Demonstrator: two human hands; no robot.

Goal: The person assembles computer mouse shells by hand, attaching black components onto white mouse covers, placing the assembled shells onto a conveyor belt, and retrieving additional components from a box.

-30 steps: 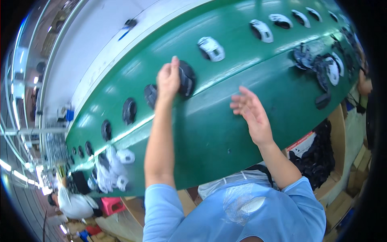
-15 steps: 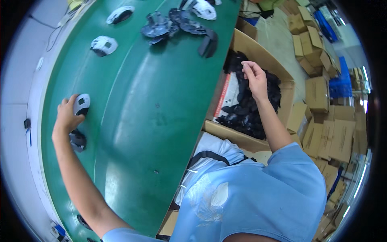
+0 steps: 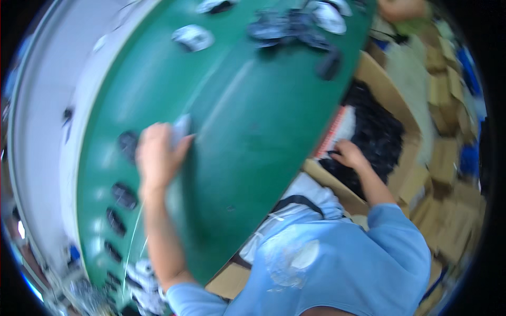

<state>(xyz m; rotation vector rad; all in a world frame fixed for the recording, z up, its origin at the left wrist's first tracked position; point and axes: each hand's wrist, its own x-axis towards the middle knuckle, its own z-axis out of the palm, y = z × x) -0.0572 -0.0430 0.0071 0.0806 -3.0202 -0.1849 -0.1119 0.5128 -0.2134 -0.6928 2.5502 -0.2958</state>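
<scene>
My left hand [image 3: 157, 152] is closed on a pale rounded plastic shell [image 3: 181, 129] and holds it over the green table; motion blurs the shell and the fingers hide part of it. At the near end of the open carton, my right hand [image 3: 349, 155] has its fingers pinched among black plastic parts [image 3: 377, 131]. Something dark shows at those fingertips, too blurred to name. A dark rounded piece [image 3: 128, 146] lies just left of my left hand.
Along the green table's [image 3: 253, 158] left side runs a row of dark pieces [image 3: 124, 195]. White-and-black shells [image 3: 194, 38] and a heap of dark moulded parts [image 3: 287, 29] lie at the far end. White pieces [image 3: 145, 284] sit nearest me. Cardboard boxes [image 3: 448, 210] crowd the right.
My left hand has lifted the shell and brought it rightward over the table. My right hand has lowered into the carton among the black parts. The whole view has swung, showing more near-left pieces.
</scene>
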